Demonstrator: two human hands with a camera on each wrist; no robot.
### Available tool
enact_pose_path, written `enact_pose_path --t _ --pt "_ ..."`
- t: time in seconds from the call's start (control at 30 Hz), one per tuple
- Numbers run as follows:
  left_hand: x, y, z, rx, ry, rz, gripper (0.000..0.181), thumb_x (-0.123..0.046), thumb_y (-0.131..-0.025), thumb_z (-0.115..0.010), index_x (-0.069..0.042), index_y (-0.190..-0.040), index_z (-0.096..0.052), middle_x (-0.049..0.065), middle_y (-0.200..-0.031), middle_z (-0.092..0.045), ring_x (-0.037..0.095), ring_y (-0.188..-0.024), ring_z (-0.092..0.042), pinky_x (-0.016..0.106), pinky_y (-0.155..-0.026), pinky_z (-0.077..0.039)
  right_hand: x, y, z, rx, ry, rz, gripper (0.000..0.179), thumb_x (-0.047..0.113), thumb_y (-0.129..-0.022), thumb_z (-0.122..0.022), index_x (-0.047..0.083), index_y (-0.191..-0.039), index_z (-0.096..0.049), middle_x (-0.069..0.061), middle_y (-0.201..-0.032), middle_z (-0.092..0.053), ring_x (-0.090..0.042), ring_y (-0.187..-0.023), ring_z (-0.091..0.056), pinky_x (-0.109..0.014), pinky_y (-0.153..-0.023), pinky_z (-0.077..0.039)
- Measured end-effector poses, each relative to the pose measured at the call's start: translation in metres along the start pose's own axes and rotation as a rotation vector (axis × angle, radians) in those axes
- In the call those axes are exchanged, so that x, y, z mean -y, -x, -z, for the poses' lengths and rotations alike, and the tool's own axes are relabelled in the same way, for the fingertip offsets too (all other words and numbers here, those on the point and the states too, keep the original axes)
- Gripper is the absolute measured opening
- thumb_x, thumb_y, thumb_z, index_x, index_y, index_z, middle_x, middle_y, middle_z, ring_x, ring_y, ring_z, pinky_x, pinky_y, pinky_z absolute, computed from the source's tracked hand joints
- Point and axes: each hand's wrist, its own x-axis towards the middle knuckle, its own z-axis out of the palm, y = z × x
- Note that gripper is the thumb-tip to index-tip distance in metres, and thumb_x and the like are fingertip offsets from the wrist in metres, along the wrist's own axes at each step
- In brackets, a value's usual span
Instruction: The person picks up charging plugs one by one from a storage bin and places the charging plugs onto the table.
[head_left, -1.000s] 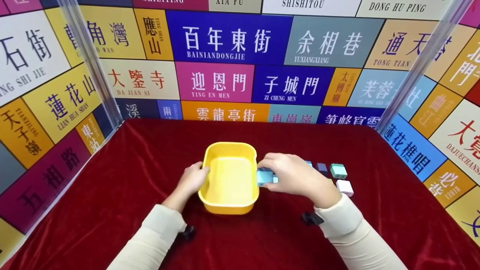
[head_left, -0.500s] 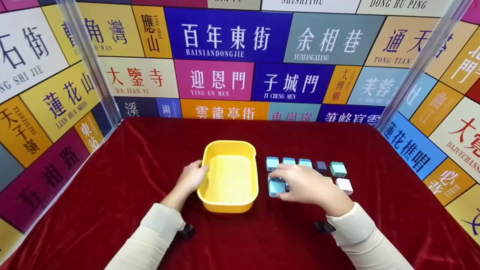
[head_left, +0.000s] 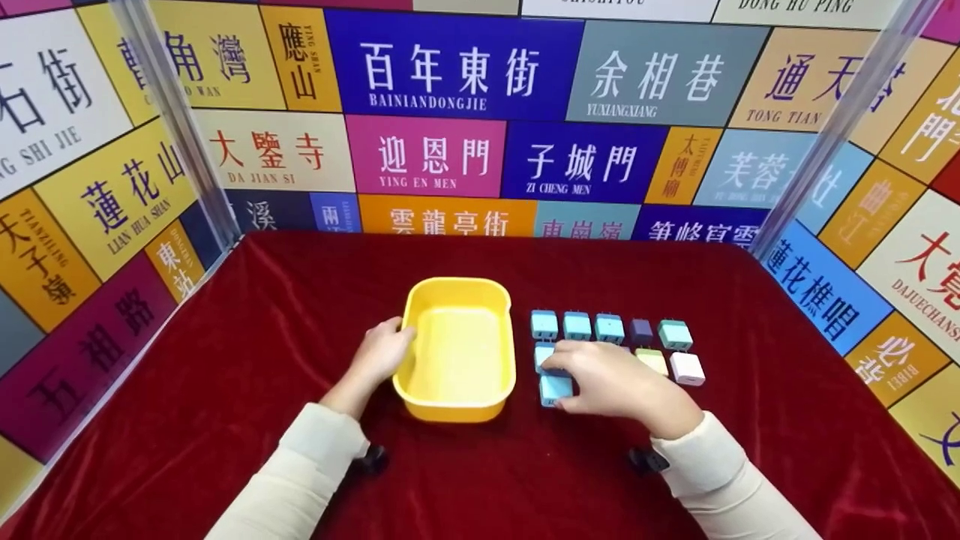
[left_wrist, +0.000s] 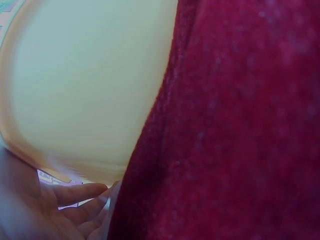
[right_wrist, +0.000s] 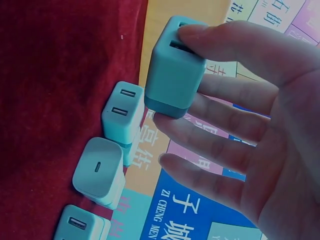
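My left hand point(head_left: 379, 352) grips the left rim of a yellow plastic box point(head_left: 456, 414), thumb over the edge; in the left wrist view its fingers point(left_wrist: 82, 192) lie against the box's outer side. Nothing shows inside the box. To the box's right, my right hand point(head_left: 619, 384) pinches a light blue USB charger point(head_left: 555, 391) between thumb and fingertips. In the right wrist view the thumb presses the port end of this charger point(right_wrist: 175, 75), with fingertips at the opposite end. Just behind it stands another light blue charger point(head_left: 544, 354), partly covered by the hand.
Beyond my right hand several chargers stand in a back row, among them a light blue one point(head_left: 577, 325), a dark purple one point(head_left: 640, 331) and a green one point(head_left: 675, 334). A yellow-green charger point(head_left: 651, 360) and a white charger point(head_left: 687, 368) stand nearer. Red velvet point(head_left: 300, 292) covers the table.
My right hand has moved from the box's right wall rightward and toward me, carrying the light blue charger, uncovering the back-row chargers. My left hand stays on the box rim.
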Motion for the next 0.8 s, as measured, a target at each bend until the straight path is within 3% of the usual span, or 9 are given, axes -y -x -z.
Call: enact_pose_path --t 0.43,0.6,0.8 --pt "0.0 0.0 0.001 -0.006 -0.003 0.0 0.05 -0.027 -0.106 -0.046 0.002 -0.144 -0.061 0.02 -0.135 -0.066 0.033 -0.12 -0.061 0.048 -0.106 -0.048 -0.002 -0.002 -0.009 0.004 0.02 0.053 0.039 0.02 -0.083 -0.086 0.007 -0.119 -0.077 -0.007 -0.112 -0.07 -0.023 -0.1 -0.069 -0.044 -0.091 -0.06" --pt "0.001 0.001 0.0 0.002 -0.005 0.008 0.053 -0.027 -0.106 -0.046 0.003 -0.148 -0.057 0.021 -0.141 -0.064 0.033 -0.125 -0.06 0.049 -0.108 -0.047 -0.003 -0.002 -0.013 0.045 0.003 0.032 0.042 0.021 -0.085 -0.085 0.006 -0.123 -0.076 -0.008 -0.117 -0.071 -0.025 -0.105 -0.068 -0.045 -0.095 -0.059" --pt "0.001 -0.001 -0.001 -0.004 0.004 0.004 0.049 -0.027 -0.106 -0.046 0.002 -0.142 -0.062 0.018 -0.13 -0.068 0.031 -0.114 -0.063 0.047 -0.102 -0.05 -0.006 -0.002 -0.017 0.066 -0.015 0.015 0.039 0.02 -0.084 -0.086 0.007 -0.12 -0.077 -0.006 -0.113 -0.07 -0.024 -0.098 -0.067 -0.044 -0.09 -0.06"
